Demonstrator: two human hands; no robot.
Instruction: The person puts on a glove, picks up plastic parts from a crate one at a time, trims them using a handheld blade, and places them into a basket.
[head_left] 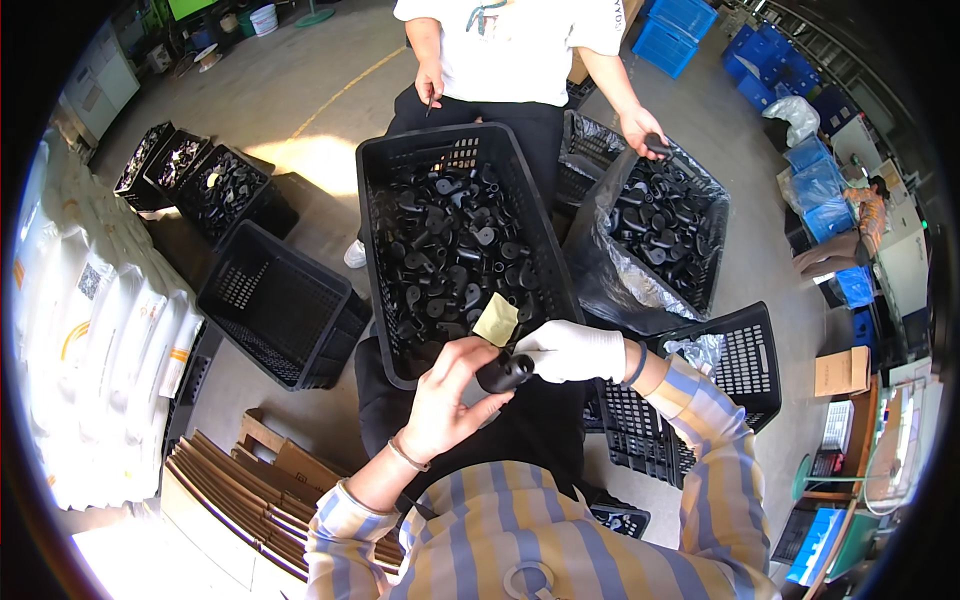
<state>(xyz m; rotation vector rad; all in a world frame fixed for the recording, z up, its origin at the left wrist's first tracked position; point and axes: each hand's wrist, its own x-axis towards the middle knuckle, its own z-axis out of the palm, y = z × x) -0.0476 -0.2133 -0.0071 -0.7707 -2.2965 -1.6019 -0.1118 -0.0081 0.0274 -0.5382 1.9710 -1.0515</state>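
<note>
My bare left hand [446,398] grips a short black plastic tube-shaped part [507,373] between thumb and fingers, its round open end showing. My right hand [574,351], in a white glove, is closed right beside that part. What its fingertips hold, if anything, is hidden. Both hands are above the near end of a large black crate [372,270], which is filled with many similar black plastic parts [440,240]. A small yellowish paper slip [496,320] lies on the parts, just beyond my left fingers.
Opposite me a person [515,50] in a white shirt holds a black part over a plastic-lined crate [590,270] of parts. Another black crate [270,300] stands left, and a latticed one [745,365] right. White sacks [110,330] and flattened cardboard [225,500] line my left side.
</note>
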